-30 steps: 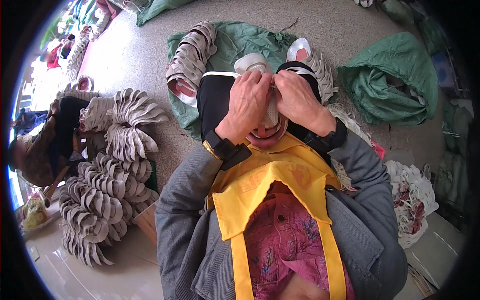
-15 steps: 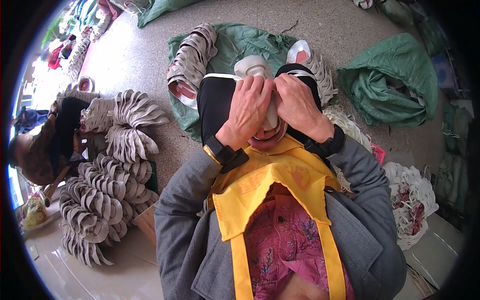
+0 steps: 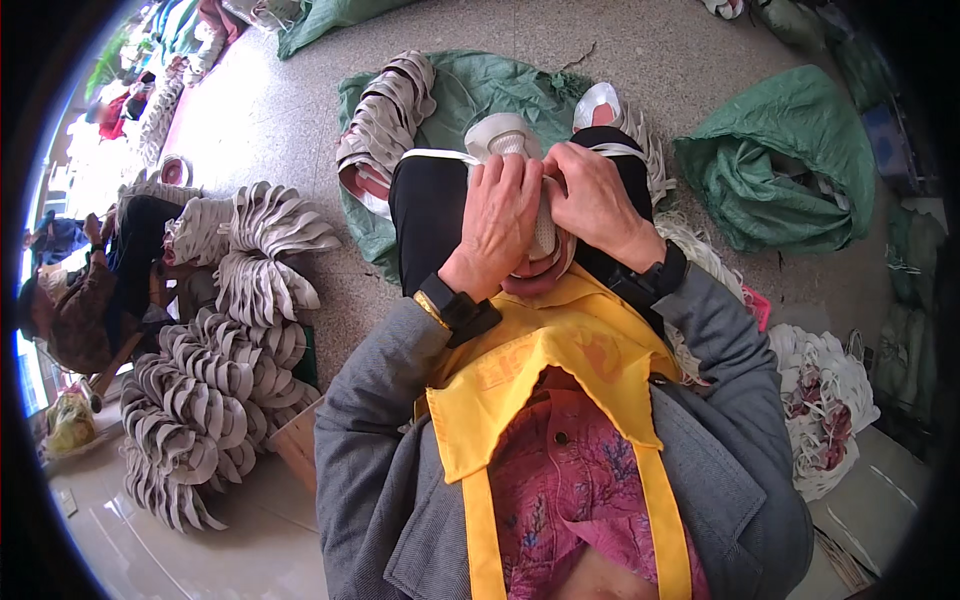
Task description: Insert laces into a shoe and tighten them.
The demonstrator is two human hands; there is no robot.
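An off-white shoe upper with pink lining [image 3: 500,128] lies between the wearer's black-trousered knees [image 3: 430,220], its pink end toward the yellow cloth apron [image 3: 540,345]. The left hand [image 3: 500,212] is closed over its left side; the right hand [image 3: 598,205] has fingers bunched narrowly at its middle (fingertips hidden; cannot tell what they pinch). Beyond, nested grey-white shoe uppers [image 3: 385,120] lie on crumpled green sheeting [image 3: 470,85].

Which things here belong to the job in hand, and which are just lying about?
Likely the job:
white shoe, beneath left hand and right hand
nested shoe pieces on green sheeting
white cords, right

Apparently lying about:
crumpled green sack, right
brown panel, left
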